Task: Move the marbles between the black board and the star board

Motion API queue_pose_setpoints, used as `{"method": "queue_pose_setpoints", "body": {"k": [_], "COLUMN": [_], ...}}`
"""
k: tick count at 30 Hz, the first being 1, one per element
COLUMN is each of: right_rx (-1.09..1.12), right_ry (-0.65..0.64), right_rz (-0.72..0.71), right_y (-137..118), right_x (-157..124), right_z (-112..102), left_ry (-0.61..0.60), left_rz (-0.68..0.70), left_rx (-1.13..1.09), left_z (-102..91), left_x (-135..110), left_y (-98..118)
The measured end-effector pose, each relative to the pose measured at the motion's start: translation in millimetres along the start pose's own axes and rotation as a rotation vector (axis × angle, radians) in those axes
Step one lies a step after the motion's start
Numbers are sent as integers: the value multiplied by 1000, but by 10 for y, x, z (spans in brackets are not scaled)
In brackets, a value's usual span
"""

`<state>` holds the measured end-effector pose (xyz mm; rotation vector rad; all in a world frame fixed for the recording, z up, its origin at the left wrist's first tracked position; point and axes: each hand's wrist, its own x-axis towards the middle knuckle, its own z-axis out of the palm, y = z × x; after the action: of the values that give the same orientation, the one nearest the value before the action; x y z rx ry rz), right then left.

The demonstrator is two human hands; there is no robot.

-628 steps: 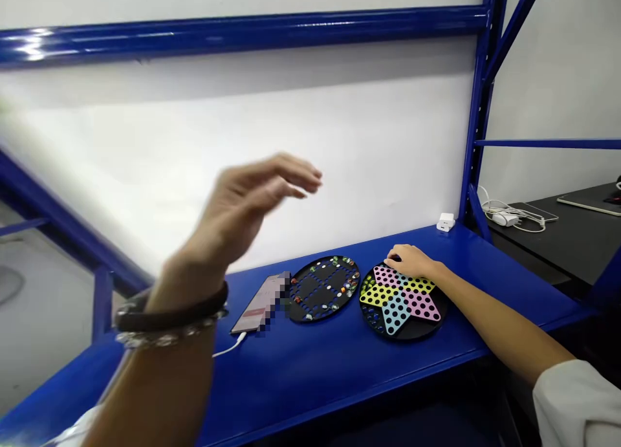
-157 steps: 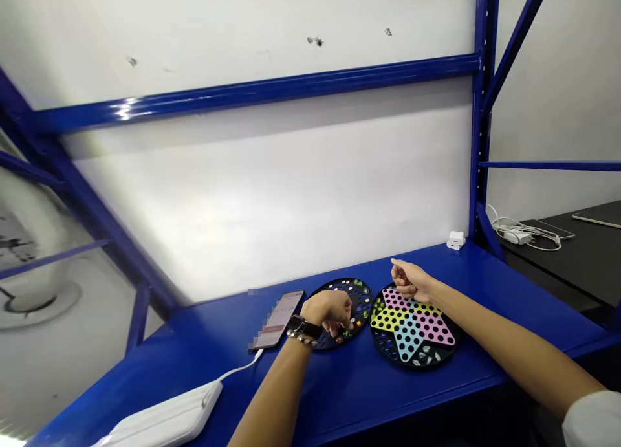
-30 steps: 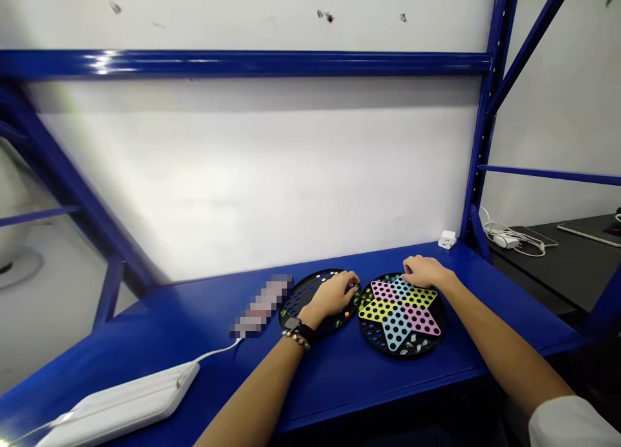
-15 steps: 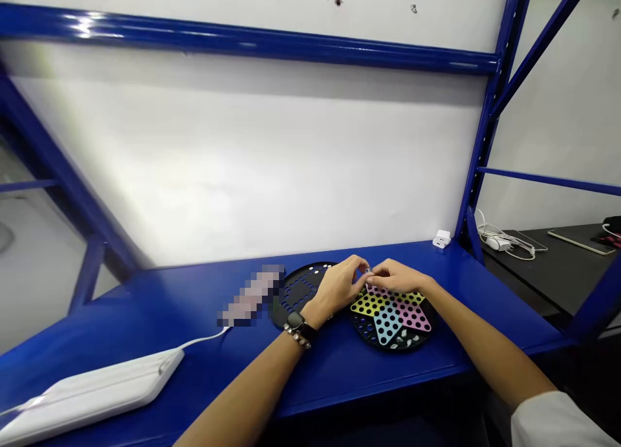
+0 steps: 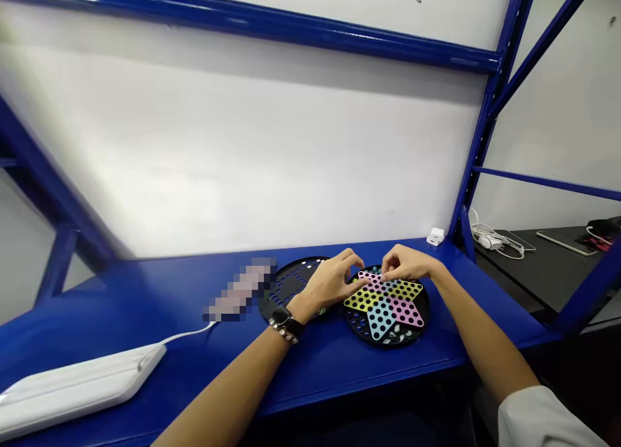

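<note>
A round black Chinese checkers board (image 5: 381, 312) lies on the blue shelf, its star in pink, yellow and light blue dotted with holes. Glassy marbles (image 5: 398, 334) sit in the pockets around the star, dark blue ones at the near left and whitish ones at the near right. Over the board's left edge is my left hand (image 5: 332, 280), open, thumb and fingers apart. My right hand (image 5: 406, 263) is above the far part of the star, fingertips pinched together close to the holes; whatever they hold is hidden.
Partly behind my left wrist lies a second round black board (image 5: 286, 284) with white pieces at its far edge. A blurred-out object (image 5: 242, 292) joins by cable to a white power strip (image 5: 82, 389). White adapters (image 5: 435, 236) stand near the blue upright.
My hands were together over the far part of the star, fingertips around something small and clear. They have since parted, the left one opening and the right one dipping toward the board.
</note>
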<state>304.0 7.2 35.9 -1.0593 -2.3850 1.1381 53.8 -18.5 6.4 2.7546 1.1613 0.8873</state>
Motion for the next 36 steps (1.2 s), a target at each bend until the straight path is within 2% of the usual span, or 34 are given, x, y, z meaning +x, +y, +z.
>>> {"method": "queue_pose_setpoints", "body": {"k": [3,5,10,12,15,18,23,27,32,36], "right_rx": [-23,-4,-14,-71,-260,-357,-316,-287,-174,-163], "right_ry": [-93,-160,-581,-628,-545,-407,13,128,198,307], "right_rz": [69,100,159,161,152,123,9,-17,-49,-94], "right_y": [62,36,-271,-399,-512,-517,-362,-252,-182,-123], "right_x": [-126,-172,-177,-155,-159,-297,-742,-926,-916,-874], "right_z": [-189,-215,30,175,358,482,621,742,907,977], "left_ry": [13,10,26,39,78,142,205,217,212,205], "left_rz": [-27,-33,-54,-61,-77,-127,-190,-194,-225,-234], "left_rx": [-2,-1,-10,-13,-5,18,14,11,-4,-26], "left_z": [-52,-60,-86,-121,-197,-292,-428,-463,-453,-462], "left_x": [-15,-24,-24,-21,-22,-31,-53,-65,-80,-80], "left_y": [-57,-81,-47,-29,-49,-123,-249,-297,-317,-331]}}
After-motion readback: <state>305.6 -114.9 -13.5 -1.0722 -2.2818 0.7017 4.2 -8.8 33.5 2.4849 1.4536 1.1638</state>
